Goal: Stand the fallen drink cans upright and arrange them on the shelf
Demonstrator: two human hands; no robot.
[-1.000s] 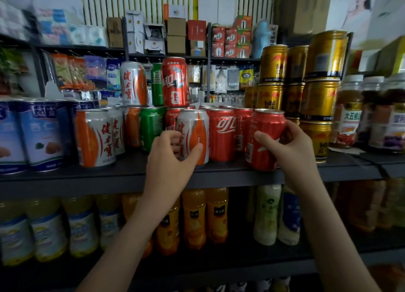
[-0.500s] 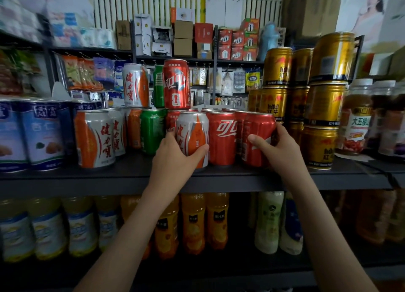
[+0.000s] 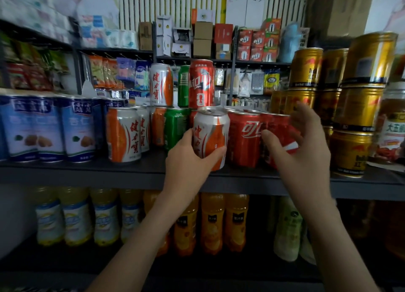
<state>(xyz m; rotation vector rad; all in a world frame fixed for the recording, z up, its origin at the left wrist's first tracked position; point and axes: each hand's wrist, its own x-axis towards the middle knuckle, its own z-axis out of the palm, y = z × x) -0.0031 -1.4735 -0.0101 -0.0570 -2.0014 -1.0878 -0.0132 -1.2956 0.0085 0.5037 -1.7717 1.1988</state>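
Note:
My left hand (image 3: 192, 160) grips a white-and-orange can (image 3: 211, 136) near its base; the can leans slightly and sits at the front edge of the dark shelf (image 3: 87, 173). Right of it stand two upright red cola cans (image 3: 245, 138), and my right hand (image 3: 304, 147) hovers in front of the right one (image 3: 278, 134) with fingers spread, off the can. Behind them stands a row of orange, green and red cans, with three more cans (image 3: 182, 83) stacked on top.
Gold cans (image 3: 355, 116) are stacked in tiers at the right, beside jars (image 3: 392, 129). Blue-and-white tins (image 3: 32, 127) fill the left, and another white-and-orange can (image 3: 123, 134) stands next to them. Juice bottles (image 3: 210, 221) line the shelf below.
My right hand has let go of the red can, which now stands next to the other cola can. My left hand has tilted the white-and-orange can a little toward me.

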